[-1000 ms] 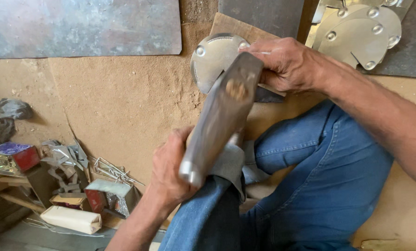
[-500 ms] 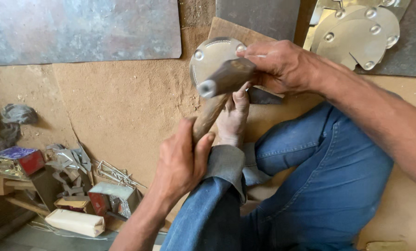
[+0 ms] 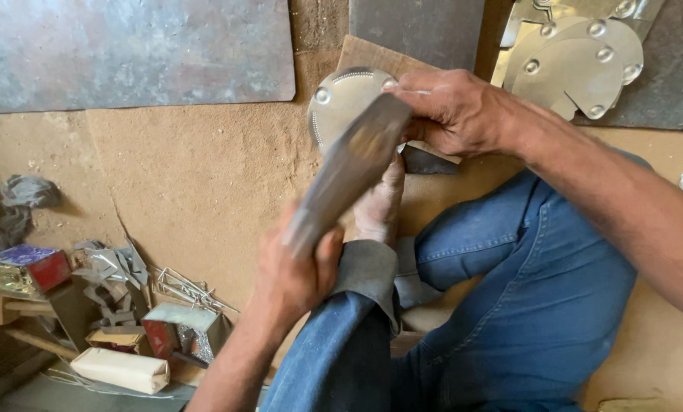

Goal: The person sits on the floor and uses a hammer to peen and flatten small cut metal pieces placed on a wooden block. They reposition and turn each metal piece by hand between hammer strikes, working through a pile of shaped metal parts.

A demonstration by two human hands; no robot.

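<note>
Left hand point(image 3: 292, 271) clamped on blurred mallet point(image 3: 349, 172); right hand point(image 3: 456, 111) pins round metal disc point(image 3: 341, 103), half hidden

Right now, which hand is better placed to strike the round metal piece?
Left. The left hand grips the mallet, its head over the round metal piece; the right hand pins that piece down.

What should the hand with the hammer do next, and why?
Probably bring the hammer down onto the round metal piece. The left hand grips its handle with the head raised just above the piece, while the right hand steadies that piece on the floor.
</note>
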